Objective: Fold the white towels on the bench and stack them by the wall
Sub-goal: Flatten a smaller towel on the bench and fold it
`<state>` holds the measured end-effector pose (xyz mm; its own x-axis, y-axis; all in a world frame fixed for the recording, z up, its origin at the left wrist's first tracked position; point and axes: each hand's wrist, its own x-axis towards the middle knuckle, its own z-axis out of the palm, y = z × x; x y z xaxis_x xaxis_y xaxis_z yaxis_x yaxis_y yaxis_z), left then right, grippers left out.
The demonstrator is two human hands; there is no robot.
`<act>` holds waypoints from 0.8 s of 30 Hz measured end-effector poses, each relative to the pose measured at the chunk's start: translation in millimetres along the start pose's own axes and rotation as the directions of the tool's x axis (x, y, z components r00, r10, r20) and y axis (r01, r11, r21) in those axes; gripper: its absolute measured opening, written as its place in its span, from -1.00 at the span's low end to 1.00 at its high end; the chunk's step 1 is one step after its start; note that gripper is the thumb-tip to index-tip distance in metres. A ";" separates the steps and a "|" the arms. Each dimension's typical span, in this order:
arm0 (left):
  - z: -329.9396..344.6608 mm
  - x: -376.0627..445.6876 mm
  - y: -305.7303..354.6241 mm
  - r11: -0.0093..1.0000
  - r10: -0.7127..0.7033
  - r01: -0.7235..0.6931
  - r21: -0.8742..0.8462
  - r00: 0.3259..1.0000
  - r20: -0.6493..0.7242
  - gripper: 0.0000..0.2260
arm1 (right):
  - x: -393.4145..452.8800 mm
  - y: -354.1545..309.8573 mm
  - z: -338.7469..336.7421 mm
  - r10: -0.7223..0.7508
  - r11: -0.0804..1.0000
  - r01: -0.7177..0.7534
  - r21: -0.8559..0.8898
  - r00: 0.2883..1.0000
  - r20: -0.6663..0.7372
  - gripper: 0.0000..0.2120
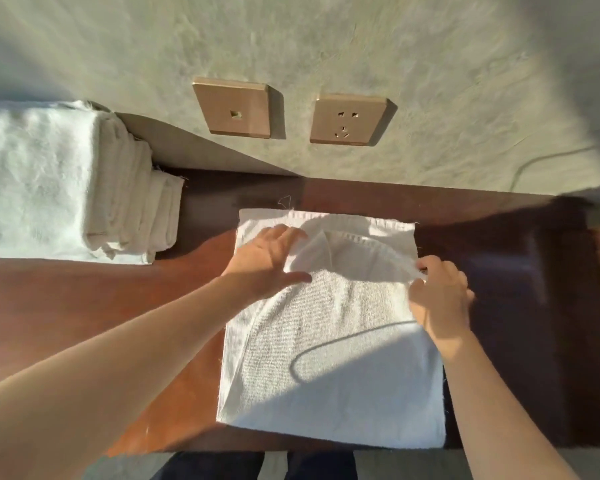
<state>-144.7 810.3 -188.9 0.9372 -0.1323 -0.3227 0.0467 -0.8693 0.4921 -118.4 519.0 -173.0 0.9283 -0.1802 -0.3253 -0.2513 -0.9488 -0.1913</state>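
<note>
A white towel (329, 358) lies on the dark wooden bench (66, 306), its near half folded over toward the wall. My left hand (271, 258) rests on the towel's left side with fingers spread, thumb on the upper layer's edge. My right hand (440, 296) pinches the far right corner of the upper layer, which sits a little raised above the lower layer. A tall stack of folded white towels (49, 181) stands at the left against the wall.
Two tan wall sockets (232, 110) (350, 119) sit on the grey-green wall just above the bench. A thin cable (541, 161) runs along the wall at the right. The bench's right part lies in deep shadow. My dark trouser legs show below the front edge.
</note>
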 end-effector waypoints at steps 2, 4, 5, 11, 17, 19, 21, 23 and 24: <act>23.2 -6.1 18.1 0.992 -0.054 0.044 0.121 0.995 0.082 -0.33 | -14.4 2.8 1.1 0.007 0.997 0.002 0.081 0.994 -0.107 -0.65; 35.9 -10.6 24.9 0.987 -0.091 0.093 0.134 0.996 -0.019 -0.45 | -18.5 6.2 0.4 0.016 0.990 0.005 0.142 0.989 -0.145 -0.66; 38.0 -13.1 25.1 0.987 -0.094 0.105 0.120 0.991 -0.090 -0.56 | -17.4 8.4 -0.8 0.036 0.984 -0.012 0.180 0.990 -0.134 -0.66; 29.8 -34.7 11.2 0.904 -0.289 0.131 -0.408 0.889 -0.355 -0.75 | 0.6 24.4 -4.5 0.200 0.896 -0.119 0.427 0.968 -0.151 -0.77; 7.1 -54.3 -13.5 0.777 -0.343 0.000 -0.629 0.838 -0.424 -0.61 | 5.6 26.8 -9.5 -0.005 0.662 0.203 0.721 0.964 -0.267 -0.89; 0.9 -54.5 -22.5 0.730 -0.408 -0.004 -0.684 0.800 -0.440 -0.70 | 17.2 14.8 -12.1 -0.038 0.673 0.268 0.690 0.943 -0.329 -0.88; -3.7 -46.3 -31.2 0.693 -0.488 0.045 -0.719 0.764 -0.422 -0.77 | 32.7 -2.5 -11.7 -0.021 0.756 0.236 0.611 0.941 -0.337 -0.85; -4.2 -34.3 -40.9 0.690 -0.535 0.120 -0.714 0.749 -0.391 -0.80 | 48.1 -20.5 -8.0 0.026 0.827 0.144 0.543 0.956 -0.292 -0.83; -2.7 -27.8 -45.8 0.701 -0.544 0.157 -0.696 0.748 -0.380 -0.79 | 54.9 -27.6 -4.0 0.033 0.852 0.111 0.511 0.964 -0.264 -0.83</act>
<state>-171.9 855.1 -200.3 0.8071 0.5546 -0.2022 0.4199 -0.2987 0.8570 -59.3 534.2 -181.9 0.9588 -0.2738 -0.0754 -0.2517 -0.6962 -0.6722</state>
